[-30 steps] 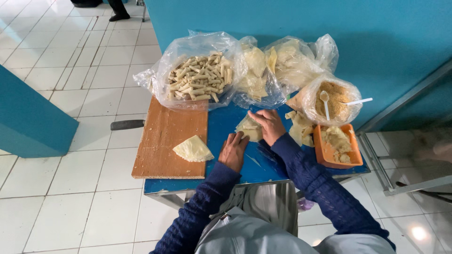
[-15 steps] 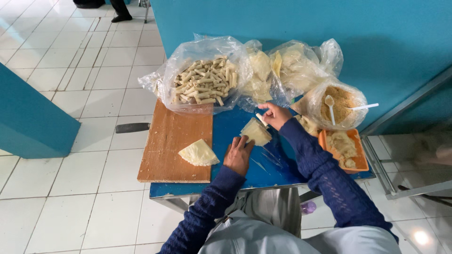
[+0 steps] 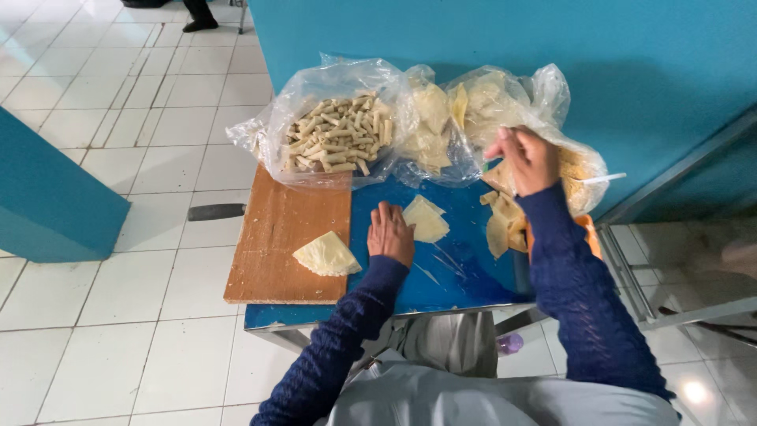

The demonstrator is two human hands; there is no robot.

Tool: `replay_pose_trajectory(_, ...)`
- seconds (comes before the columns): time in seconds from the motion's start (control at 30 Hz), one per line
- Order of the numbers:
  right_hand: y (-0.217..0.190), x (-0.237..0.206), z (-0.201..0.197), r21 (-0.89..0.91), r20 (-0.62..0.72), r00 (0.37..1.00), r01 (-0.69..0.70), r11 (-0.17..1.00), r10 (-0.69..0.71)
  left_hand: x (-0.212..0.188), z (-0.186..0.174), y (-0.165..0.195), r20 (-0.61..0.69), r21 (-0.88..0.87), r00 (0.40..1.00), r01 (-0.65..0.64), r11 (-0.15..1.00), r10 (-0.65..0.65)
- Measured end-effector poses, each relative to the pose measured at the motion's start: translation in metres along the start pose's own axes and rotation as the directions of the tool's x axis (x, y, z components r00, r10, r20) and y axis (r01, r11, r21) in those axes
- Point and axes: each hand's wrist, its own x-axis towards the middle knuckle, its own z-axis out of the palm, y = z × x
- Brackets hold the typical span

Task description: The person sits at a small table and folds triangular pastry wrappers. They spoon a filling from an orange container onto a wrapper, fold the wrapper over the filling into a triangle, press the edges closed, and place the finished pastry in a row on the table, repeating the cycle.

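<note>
My left hand (image 3: pixel 390 233) lies flat on the blue table (image 3: pixel 441 272), its fingers touching the edge of a pale triangular wrapper (image 3: pixel 426 218). My right hand (image 3: pixel 524 157) is raised over the right side, fingers curled at the mouth of a clear bag holding filling and a white spoon (image 3: pixel 603 179); whether it grips anything is unclear. A second folded wrapper (image 3: pixel 326 255) lies on the wooden board (image 3: pixel 272 244). More loose wrappers (image 3: pixel 501 226) lie under my right forearm.
A clear bag of finished rolls (image 3: pixel 339 134) sits at the back left, with bags of wrappers (image 3: pixel 432 126) beside it. An orange tray (image 3: pixel 590 230) is mostly hidden by my right arm. A teal wall runs behind; white tiled floor lies left.
My right hand has lifted off the wrapper and moved right and up to the filling bag. My left hand stays by the wrapper on the table. The view has shifted slightly.
</note>
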Motion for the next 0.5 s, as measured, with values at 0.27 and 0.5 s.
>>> replay_pose_trajectory(0.27, 0.067, -0.085, -0.083, -0.625, -0.070, 0.998, -0.039, 0.779, -0.006, 0.012, 0.012, 0.005, 0.022, 0.207, 0.998, 0.061, 0.976, -0.067)
replay_pose_trajectory(0.5, 0.098, -0.071, -0.047, -0.788, -0.090, 0.995, -0.048, 0.614, -0.038, 0.015, 0.008, 0.008, -0.022, 0.066, 1.000, 0.006, 0.998, -0.005)
